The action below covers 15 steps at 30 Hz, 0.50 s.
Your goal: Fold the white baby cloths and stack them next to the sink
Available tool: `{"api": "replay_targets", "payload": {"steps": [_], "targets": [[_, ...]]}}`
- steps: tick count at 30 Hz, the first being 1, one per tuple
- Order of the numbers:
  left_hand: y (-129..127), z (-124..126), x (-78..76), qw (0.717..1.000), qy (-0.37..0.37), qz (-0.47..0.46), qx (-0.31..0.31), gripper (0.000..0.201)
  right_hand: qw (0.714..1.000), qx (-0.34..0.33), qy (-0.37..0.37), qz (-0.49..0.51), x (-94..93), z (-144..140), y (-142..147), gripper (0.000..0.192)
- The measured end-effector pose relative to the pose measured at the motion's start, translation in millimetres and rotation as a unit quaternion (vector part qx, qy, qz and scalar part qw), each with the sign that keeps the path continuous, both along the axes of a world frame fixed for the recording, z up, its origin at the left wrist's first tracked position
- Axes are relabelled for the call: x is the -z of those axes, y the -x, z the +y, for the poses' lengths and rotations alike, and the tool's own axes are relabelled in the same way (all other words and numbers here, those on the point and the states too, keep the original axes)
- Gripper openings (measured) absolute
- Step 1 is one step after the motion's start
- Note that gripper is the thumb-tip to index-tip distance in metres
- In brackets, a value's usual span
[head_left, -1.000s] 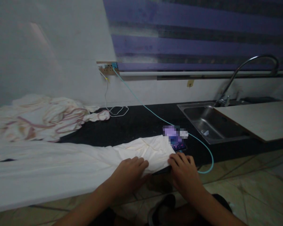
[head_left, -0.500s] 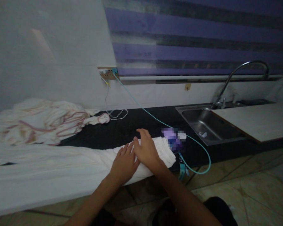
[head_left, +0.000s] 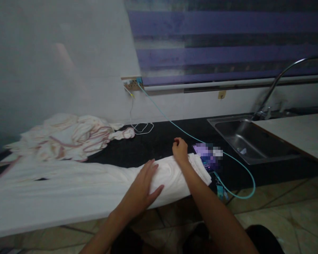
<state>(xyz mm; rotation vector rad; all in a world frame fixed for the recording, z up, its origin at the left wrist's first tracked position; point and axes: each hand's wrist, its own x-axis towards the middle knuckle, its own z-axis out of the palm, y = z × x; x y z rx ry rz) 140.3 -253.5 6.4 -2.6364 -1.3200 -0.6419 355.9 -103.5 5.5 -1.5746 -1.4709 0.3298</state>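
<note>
Head view: at the left of the frame a crumpled pile (head_left: pixel 69 137) sits against the wall, probably pushed back to leave the front of the counter (head_left: pixel 159 146) for the long white cloth (head_left: pixel 76 183). That cloth runs from the left edge to just right of the lower centre, wide at the left and narrowing to a bunched, layered end at the right, perhaps because the fabric is gathered there.

At the lower centre the left hand (head_left: pixel 141 181) lies on the cloth, fingers stretched and loose, thumb apart, gripping nothing; the flat palm seems to steady the layers. Right of it, the right hand (head_left: pixel 180 150) is at the cloth's far edge, forearm crossing over the end. Its fingers are curled in; whether they pinch fabric I cannot tell.

Just beyond that end lies the phone (head_left: pixel 198 150), partly blurred, beside a teal cord (head_left: pixel 254 185), likely kept within the cord's reach. Farther right is the sink (head_left: pixel 233 139).
</note>
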Motion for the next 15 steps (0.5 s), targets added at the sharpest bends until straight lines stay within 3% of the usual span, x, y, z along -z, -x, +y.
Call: {"api": "replay_targets", "payload": {"steps": [5, 9, 12, 14, 15], "targets": [[40, -13, -21.7, 0.990, -0.041, 0.078, 0.110, 0.012, 0.999, 0.013, -0.042, 0.026, 12.1, 8, 6, 0.028], [47, -24, -26.8, 0.986, -0.048, 0.116, 0.107, 0.028, 0.997, 0.019, -0.067, 0.044, 18.6, 12, 5, 0.024], [40, -31, -31.2, 0.991, 0.029, 0.130, 0.002, 0.039, 0.996, 0.018, -0.076, 0.054, 21.2, 12, 6, 0.023], [39, -31, -36.5, 0.976, 0.108, 0.111, -0.155, 0.048, 0.995, 0.014, -0.077, 0.057, 22.1, 12, 6, 0.022], [42, -30, -39.1, 0.955, 0.143, 0.089, -0.244, 0.055, 0.995, 0.012, -0.077, 0.057, 22.5, 11, 6, 0.022]]}}
